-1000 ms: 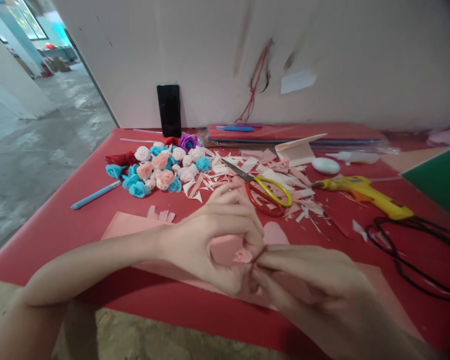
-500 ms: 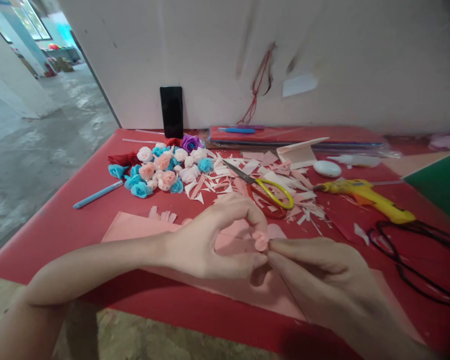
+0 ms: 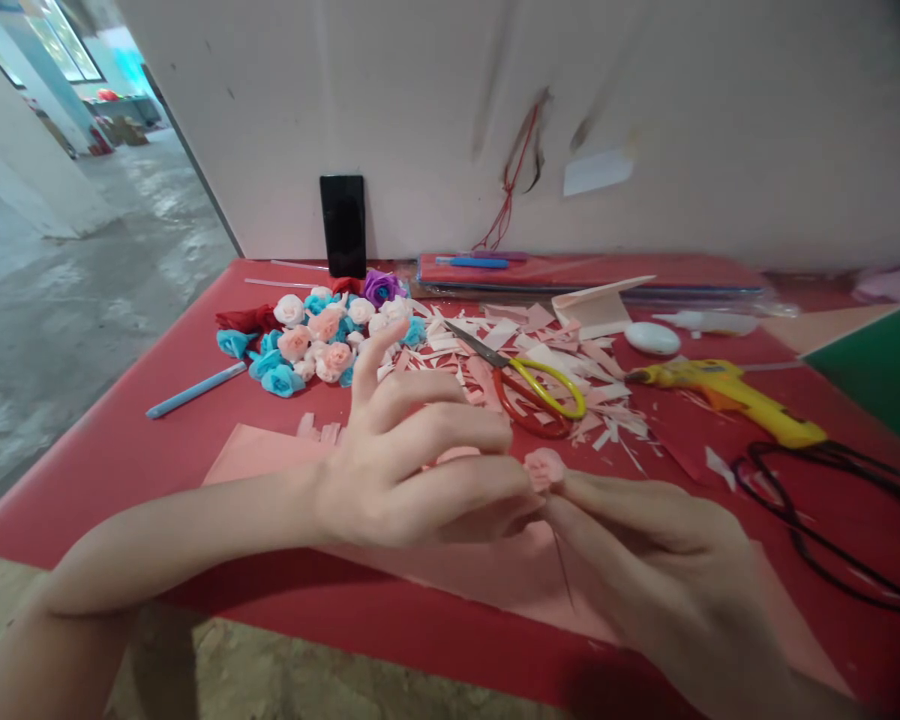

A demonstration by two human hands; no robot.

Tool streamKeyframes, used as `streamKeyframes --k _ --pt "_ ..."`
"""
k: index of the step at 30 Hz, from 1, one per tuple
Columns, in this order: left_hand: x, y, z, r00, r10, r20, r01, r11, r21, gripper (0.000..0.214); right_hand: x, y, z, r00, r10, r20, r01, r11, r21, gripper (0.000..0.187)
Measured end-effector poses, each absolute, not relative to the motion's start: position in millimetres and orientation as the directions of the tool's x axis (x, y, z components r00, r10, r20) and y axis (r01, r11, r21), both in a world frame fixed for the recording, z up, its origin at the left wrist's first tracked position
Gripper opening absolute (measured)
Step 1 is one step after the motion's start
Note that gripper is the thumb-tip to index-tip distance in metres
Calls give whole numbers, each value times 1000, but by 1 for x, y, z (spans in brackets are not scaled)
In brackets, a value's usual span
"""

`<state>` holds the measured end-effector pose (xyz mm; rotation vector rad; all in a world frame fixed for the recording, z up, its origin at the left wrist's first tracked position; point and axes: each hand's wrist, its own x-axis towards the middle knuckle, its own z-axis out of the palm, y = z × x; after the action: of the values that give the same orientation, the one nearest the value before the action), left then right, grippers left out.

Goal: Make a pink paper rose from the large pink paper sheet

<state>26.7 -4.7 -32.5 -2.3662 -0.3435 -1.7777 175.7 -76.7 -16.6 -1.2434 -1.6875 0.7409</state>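
Observation:
A small pink paper rose (image 3: 545,468) is held up above the table's front half. My right hand (image 3: 667,560) pinches it from the right between thumb and index finger. From the left, my left hand (image 3: 427,460) closes its thumb and index finger at the rose's lower edge, its little finger raised. A thin dark line hangs below the fingertips; I cannot tell what it is. Beneath both hands lies a sheet of pink paper (image 3: 255,460), partly covered by them. Behind the hands, scissors (image 3: 544,390) with yellow and orange handles rest on paper scraps (image 3: 450,350).
Several finished paper roses (image 3: 334,362) are heaped at the left, near a blue pen (image 3: 195,390). A phone (image 3: 343,225) leans on the wall. At right lie a yellow glue gun (image 3: 735,395) with its black cable (image 3: 787,520) and a white oval object (image 3: 652,338).
My left hand has rolled over, its back now toward me and its fingers folded in at the rose. The rose has shifted slightly up and right and shows more of its face.

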Motion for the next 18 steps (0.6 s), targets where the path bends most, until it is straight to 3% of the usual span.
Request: streamKeyframes --k 4,10,16,18 --pt "25 -4 -33 297 160 942 162 -980 115 15 174 -79 -17 -88 924 372 523 360 -772 26" --pt "23 -5 -31 307 -31 951 277 -953 -120 10 172 -79 -18 -120 837 535 556 503 -662 24" --pt "22 -8 -33 327 -54 944 299 -941 -158 9 169 -79 -18 -107 803 586 604 521 -603 23" --pt "20 -8 -37 378 63 924 339 -938 -75 10 168 -80 -16 -103 784 612 622 531 -576 23"
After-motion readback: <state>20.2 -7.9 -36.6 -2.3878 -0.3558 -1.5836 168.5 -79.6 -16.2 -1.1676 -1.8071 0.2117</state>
